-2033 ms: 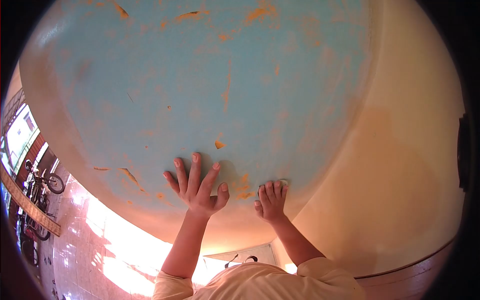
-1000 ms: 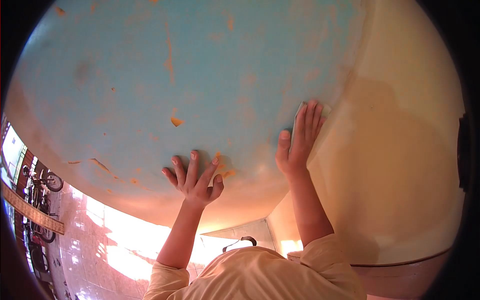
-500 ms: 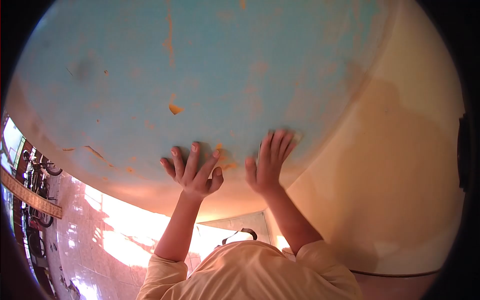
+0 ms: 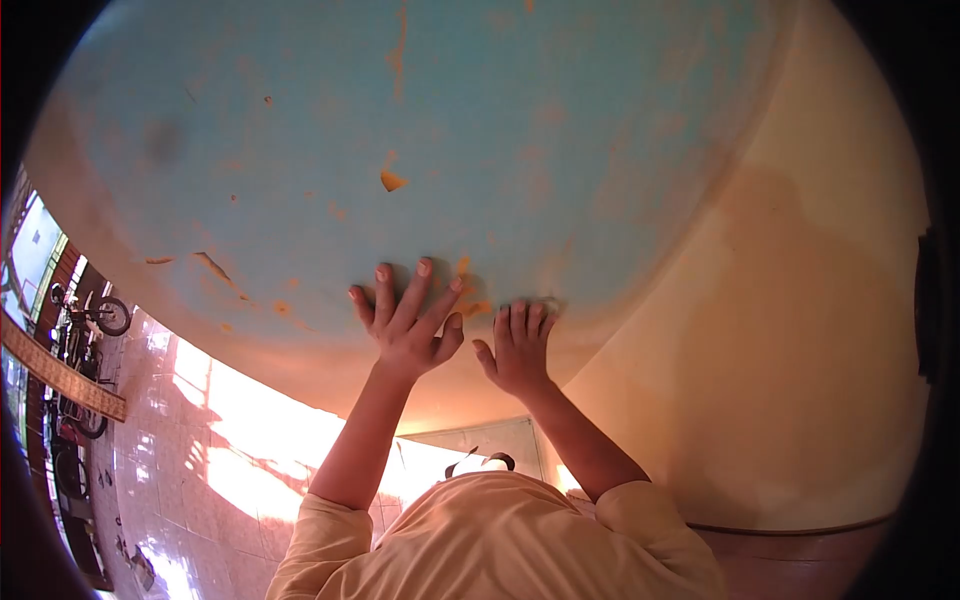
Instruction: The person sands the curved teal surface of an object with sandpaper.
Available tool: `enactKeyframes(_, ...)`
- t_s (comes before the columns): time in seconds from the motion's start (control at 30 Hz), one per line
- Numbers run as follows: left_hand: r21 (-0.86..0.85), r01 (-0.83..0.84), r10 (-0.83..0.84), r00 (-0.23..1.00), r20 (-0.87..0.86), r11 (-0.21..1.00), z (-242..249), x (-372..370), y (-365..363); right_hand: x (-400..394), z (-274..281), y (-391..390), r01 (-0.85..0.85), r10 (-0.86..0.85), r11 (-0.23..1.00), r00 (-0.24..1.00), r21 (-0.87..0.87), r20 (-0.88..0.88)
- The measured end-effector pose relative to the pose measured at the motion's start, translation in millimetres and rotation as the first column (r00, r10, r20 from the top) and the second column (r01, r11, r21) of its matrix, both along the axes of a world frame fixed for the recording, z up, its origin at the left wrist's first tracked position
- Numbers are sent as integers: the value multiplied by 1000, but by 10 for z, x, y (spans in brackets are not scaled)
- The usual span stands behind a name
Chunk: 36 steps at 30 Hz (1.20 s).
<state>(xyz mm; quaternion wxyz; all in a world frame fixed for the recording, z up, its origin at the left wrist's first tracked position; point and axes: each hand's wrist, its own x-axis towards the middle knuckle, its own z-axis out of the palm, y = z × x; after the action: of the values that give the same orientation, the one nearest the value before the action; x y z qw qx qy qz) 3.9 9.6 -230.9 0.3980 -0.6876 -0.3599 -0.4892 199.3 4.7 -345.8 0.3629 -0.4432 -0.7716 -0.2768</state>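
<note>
A blue-green wall (image 4: 480,120) with orange and bare patches fills the upper view. My left hand (image 4: 408,320) lies against its lower part with the fingers spread and holds nothing. To the right of it, lower on the same wall, is my right hand (image 4: 520,350), its fingers close together and bent towards the surface. A thin pale edge shows by its fingertips; most of that thing is hidden under the fingers. An orange chipped patch (image 4: 475,307) lies between the two hands.
A cream wall (image 4: 800,350) meets the painted wall at the right. At the far left a bicycle (image 4: 110,316) and other cycles stand beyond a tiled floor (image 4: 190,455) with bright sunlight. A light brown strip (image 4: 65,372) crosses the left edge.
My right hand has moved down and left along the wall, nearer my left hand. The view has shifted a little; my left hand stays by the same chipped patch.
</note>
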Motion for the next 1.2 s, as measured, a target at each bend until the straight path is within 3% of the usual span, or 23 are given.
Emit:
enactKeyframes(0.07, -18, 11, -11, 1000, -6, 1000, -77, 9, -6, -19, 808, 38, -80, 62, 990, 987, -118, -149)
enactKeyframes(0.13, -40, -21, 21, 1000, -1, 999, -128, 41, -17, -55, 1524, 91, -27, 43, 998, 961, 61, -273)
enactKeyframes(0.17, -76, 8, -6, 1000, 21, 997, -144, 56, -39, -64, 1702, 126, -24, 40, 998, 961, 61, -275)
enactKeyframes(0.23, -141, 46, -40, 998, 45, 989, -170, 31, -105, -104, 1881, 168, -8, 79, 975, 946, 222, -316)
enactKeyframes(0.3, -203, 80, -66, 995, 77, 976, -202, -42, -145, -155, 1458, 166, -16, 68, 986, 948, 167, -310)
enactKeyframes(0.33, -188, 214, -188, 971, 146, 958, -241, -129, -155, -182, 1104, 158, -24, 57, 994, 951, 109, -305)
enactKeyframes(0.37, -164, 344, -307, 928, 211, 925, -259, -224, -164, -206, 637, 144, 3, 10, 998, 984, 70, -179)
enactKeyframes(0.4, -161, 339, -303, 929, 213, 927, -226, -319, -208, -224, 131, 99, 34, -32, 999, 998, 35, -48)
enactKeyframes(0.47, -206, 179, -138, 970, 201, 962, -112, -542, -319, -221, -593, -65, -32, 34, 996, 999, -86, 27)
enactKeyframes(0.57, -174, 22, 6, 987, 158, 985, -139, -1017, -299, -287, -587, -172, -32, 34, 995, 999, -94, 22)
enactKeyframes(0.67, -171, -68, 95, 983, 154, 983, -151, -1263, -292, -437, 279, -136, -126, 107, 967, 989, -219, -98)
enactKeyframes(0.8, -81, -102, 111, 986, 122, 991, -170, -1313, -211, -668, 1603, 0, -101, 134, 984, 962, 146, -239)
enactKeyframes(0.9, -47, -109, 114, 985, 130, 993, -242, -1291, -190, -774, 1852, 19, -126, 168, 980, 937, 152, -307)
enactKeyframes(0.93, -26, -109, 112, 984, 140, 994, -263, -1291, -172, -796, 1710, 39, -124, 166, 980, 938, 153, -305)
enactKeyframes(1.0, -17, -112, 114, 983, 145, 994, -325, -1294, -158, -847, 1015, 66, 16, 0, 995, 987, 100, -160)
enactKeyframes(1.07, -11, -117, 117, 981, 152, 993, -354, -1289, -144, -884, 192, -18, 26, -31, 995, 998, 99, 55)
enactKeyframes(1.1, -9, -117, 117, 983, 143, 993, -352, -1286, -147, -886, -217, -106, -17, 15, 999, 997, 39, 71)
enactKeyframes(1.13, -7, -117, 117, 984, 133, 993, -350, -1276, -160, -884, -454, -175, -60, 61, 998, 995, -21, 85)
enactKeyframes(1.2, -6, -104, 104, 986, 131, 995, -334, -1262, -177, -933, -398, -238, -63, 68, 995, 996, -71, 59)
